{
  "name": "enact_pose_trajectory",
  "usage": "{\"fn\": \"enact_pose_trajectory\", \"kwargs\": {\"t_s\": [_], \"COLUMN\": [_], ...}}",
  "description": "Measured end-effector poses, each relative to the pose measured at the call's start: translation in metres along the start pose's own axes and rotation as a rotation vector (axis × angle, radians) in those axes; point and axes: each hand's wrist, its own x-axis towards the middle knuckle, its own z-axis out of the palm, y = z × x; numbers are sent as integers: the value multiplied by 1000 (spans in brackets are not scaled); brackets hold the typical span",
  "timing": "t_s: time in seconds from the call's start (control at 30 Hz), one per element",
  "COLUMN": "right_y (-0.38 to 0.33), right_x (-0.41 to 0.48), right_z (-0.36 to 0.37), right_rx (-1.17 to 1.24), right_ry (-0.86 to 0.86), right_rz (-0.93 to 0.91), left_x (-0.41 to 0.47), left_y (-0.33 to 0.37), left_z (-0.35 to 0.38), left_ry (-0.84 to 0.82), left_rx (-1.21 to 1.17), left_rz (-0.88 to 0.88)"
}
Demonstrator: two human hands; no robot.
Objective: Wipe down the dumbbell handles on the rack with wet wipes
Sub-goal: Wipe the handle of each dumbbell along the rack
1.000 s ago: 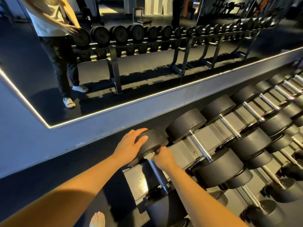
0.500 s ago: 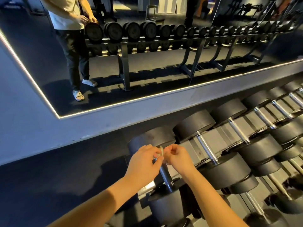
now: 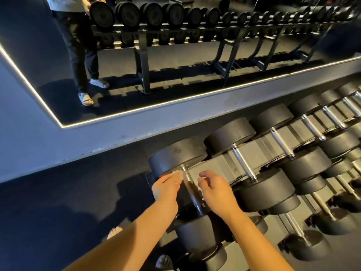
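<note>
In the lower middle of the frame, both hands sit on either side of the handle (image 3: 189,183) of the leftmost dumbbell (image 3: 176,156) on the top tier of the rack (image 3: 215,166). The left hand (image 3: 167,187) is closed in a pinch on a crumpled white wet wipe (image 3: 179,177). It holds the wipe against the upper end of the handle, just below the far weight head. The right hand (image 3: 216,191) hovers just right of the handle, with its fingers (image 3: 203,174) loosely curled and nothing visible in them. Whether its thumb touches the bar cannot be told.

The handle is dark and knurled and runs toward the bottom of the frame to the near head (image 3: 195,234). More dumbbells with shiny handles (image 3: 243,165) line the rack toward the right edge. A lit-edged mirror (image 3: 175,61) fills the upper frame and reflects the rack and the person's legs. The dark floor (image 3: 58,192) takes up the lower left.
</note>
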Motion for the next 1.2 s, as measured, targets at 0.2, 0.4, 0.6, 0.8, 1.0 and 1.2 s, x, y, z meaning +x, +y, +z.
{"fn": "enact_pose_trajectory", "kwargs": {"t_s": [0.2,0.4,0.6,0.8,1.0,1.2], "right_y": [29,30,31,34,39,45], "right_x": [-26,-16,-17,-15,-14,-15], "right_z": [-2,-5,-5,-4,-1,-1], "right_rx": [-92,-10,19,37,76,193], "right_ry": [158,133,143,169,207,316], "right_rz": [-4,68,66,69,63,70], "left_x": [5,-4,-1,-17,-20,-9], "left_y": [-5,-32,-17,-43,-7,38], "left_z": [9,-22,-19,-28,-16,33], "left_ry": [-27,-324,-277,-382,-589,-709], "left_rx": [34,605,472,566,1156,1973], "left_rz": [61,250,148,53,466,1728]}}
